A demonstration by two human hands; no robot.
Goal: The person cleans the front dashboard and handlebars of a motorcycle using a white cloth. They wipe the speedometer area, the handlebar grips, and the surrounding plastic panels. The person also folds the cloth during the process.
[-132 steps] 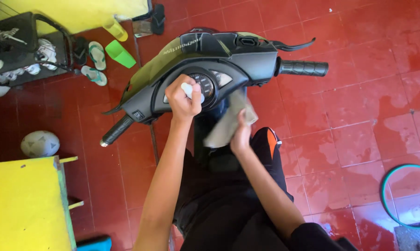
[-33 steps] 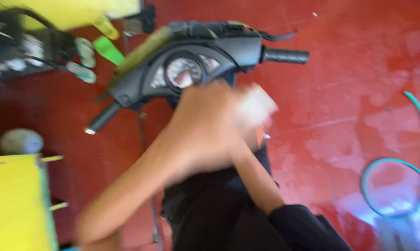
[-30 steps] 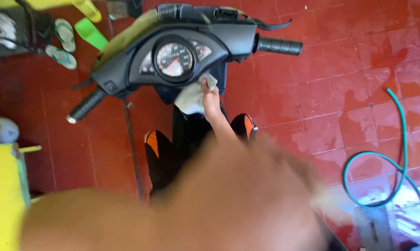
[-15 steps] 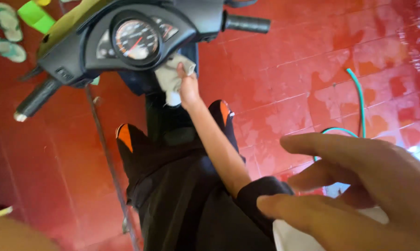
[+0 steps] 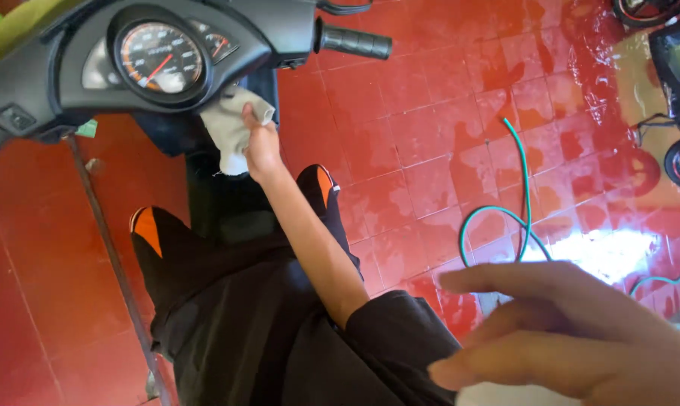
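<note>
My right hand (image 5: 262, 149) reaches forward and presses a crumpled grey cloth (image 5: 228, 129) against the scooter's dark panel just under the round speedometer (image 5: 159, 57). Its arm runs back to a black sleeve. My left hand (image 5: 580, 342) hovers very close to the lens at the lower right. It is blurred, its fingers are stretched out and apart and point left, and nothing shows in it. My legs in black trousers with orange trim (image 5: 204, 301) straddle the scooter.
The scooter's right handlebar grip (image 5: 353, 42) sticks out over a wet red tiled floor (image 5: 430, 150). A green hose (image 5: 522, 188) curls across the tiles on the right. Parts of another vehicle (image 5: 678, 68) stand at the upper right.
The view has swung right and down. My left hand left the dashboard, swept across the lens and now hangs at the lower right. My right hand stays on the cloth.
</note>
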